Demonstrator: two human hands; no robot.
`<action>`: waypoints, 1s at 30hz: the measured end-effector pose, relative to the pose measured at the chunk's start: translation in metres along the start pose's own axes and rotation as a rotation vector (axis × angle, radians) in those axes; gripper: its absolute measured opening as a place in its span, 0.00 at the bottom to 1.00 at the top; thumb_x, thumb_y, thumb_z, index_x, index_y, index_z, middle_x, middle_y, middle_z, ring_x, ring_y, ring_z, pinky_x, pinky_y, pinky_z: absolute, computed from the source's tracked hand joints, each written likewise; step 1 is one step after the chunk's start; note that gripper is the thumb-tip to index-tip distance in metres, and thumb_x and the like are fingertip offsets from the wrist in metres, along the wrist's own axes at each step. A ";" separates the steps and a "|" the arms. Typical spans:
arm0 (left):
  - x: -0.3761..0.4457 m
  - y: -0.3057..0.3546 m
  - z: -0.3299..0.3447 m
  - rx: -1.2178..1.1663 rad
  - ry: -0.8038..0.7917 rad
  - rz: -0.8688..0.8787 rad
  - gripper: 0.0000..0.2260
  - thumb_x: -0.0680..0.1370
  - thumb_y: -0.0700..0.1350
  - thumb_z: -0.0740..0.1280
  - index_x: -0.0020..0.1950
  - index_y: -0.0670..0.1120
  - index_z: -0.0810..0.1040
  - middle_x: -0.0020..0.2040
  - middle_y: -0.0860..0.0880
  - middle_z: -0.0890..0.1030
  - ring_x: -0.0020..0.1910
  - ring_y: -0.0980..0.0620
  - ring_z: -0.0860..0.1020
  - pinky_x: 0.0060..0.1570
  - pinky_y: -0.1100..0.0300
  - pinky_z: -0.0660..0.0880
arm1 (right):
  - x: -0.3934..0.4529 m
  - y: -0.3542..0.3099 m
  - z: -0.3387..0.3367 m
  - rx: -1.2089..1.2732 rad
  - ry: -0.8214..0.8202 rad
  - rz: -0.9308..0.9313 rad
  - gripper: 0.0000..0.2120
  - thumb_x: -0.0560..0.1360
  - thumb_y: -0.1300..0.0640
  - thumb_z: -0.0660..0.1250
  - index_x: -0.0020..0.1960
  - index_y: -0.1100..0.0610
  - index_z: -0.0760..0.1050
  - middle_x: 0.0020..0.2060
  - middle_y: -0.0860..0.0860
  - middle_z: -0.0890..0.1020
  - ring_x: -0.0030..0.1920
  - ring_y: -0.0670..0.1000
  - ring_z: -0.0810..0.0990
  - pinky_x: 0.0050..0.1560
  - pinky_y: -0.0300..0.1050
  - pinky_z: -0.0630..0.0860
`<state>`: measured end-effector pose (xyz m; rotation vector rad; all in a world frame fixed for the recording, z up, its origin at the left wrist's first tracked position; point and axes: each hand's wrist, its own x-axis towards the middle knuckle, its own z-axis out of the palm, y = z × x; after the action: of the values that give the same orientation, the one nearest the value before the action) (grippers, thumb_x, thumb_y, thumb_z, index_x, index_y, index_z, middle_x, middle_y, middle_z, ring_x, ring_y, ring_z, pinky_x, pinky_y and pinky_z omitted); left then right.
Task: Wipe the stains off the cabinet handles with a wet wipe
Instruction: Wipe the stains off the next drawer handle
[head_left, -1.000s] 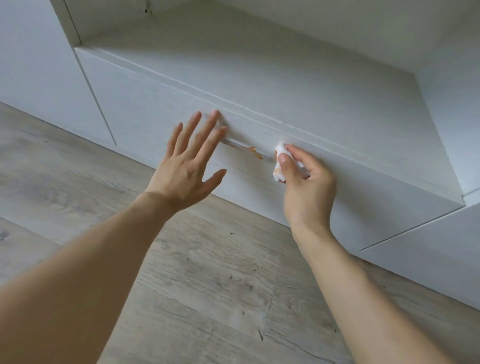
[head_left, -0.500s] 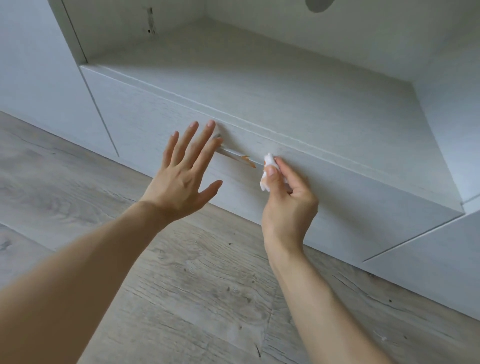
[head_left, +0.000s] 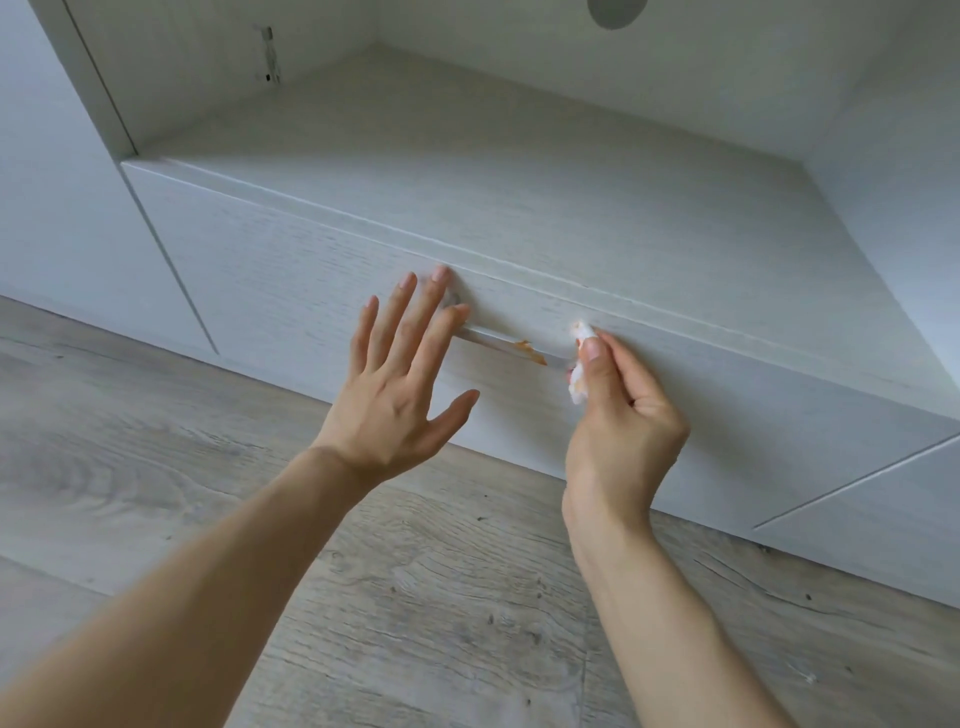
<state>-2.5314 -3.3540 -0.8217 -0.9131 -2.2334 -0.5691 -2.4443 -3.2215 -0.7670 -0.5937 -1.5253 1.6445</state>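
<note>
The handle (head_left: 506, 345) is a slim pale bar that runs across the upper part of the drawer front (head_left: 291, 270), and it carries an orange stain (head_left: 531, 352) near its middle. The wet wipe (head_left: 577, 374) is bunched into a small white wad just beside the right end of the bar, and it already shows orange marks on it, so I judge that some of the dirt is taken off. My right hand (head_left: 621, 415) pinches this wad, the thumb and curled fingers (head_left: 592, 351) closed on it. Compared with a second ago, the wad sits further to the left along the bar, so it has come closer to the stain, but a short gap of bare handle remains between them. The stain looks about the same size as before, so I think this pass has not reached it yet. My left hand (head_left: 400, 395) lies flat and holds nothing, its fingers straight and spread, with the tips resting at the left end of the handle and on the drawer front, as it did before; I think it steadies the drawer against the rubbing. Around this there is the open shelf (head_left: 493, 171) above the drawer, a second cabinet front (head_left: 883, 509) at the lower right, and the grey wooden floor (head_left: 156, 467) below. For the task, the next stroke should carry the wipe over the orange patch.
</note>
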 end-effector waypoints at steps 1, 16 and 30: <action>0.000 0.000 0.000 -0.008 0.008 -0.004 0.29 0.77 0.55 0.61 0.73 0.43 0.57 0.75 0.40 0.56 0.75 0.40 0.51 0.72 0.42 0.49 | -0.002 0.002 0.000 0.007 0.015 0.000 0.06 0.75 0.59 0.69 0.51 0.55 0.83 0.35 0.47 0.79 0.33 0.42 0.75 0.39 0.30 0.73; 0.001 -0.004 0.011 -0.044 0.057 -0.002 0.32 0.76 0.58 0.62 0.74 0.44 0.56 0.75 0.39 0.58 0.75 0.38 0.52 0.72 0.41 0.50 | -0.009 0.002 -0.015 -0.130 -0.050 -0.214 0.07 0.74 0.60 0.69 0.51 0.51 0.81 0.44 0.51 0.83 0.41 0.46 0.81 0.41 0.30 0.75; 0.002 -0.011 0.019 0.016 0.041 -0.031 0.36 0.75 0.63 0.60 0.76 0.50 0.48 0.75 0.38 0.48 0.75 0.37 0.47 0.73 0.41 0.45 | 0.023 0.013 -0.023 -0.567 -0.225 -0.957 0.07 0.72 0.67 0.70 0.50 0.65 0.81 0.40 0.57 0.81 0.42 0.50 0.79 0.49 0.33 0.75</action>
<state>-2.5479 -3.3489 -0.8348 -0.8529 -2.2156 -0.5786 -2.4421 -3.1886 -0.7792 0.0902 -2.0074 0.5552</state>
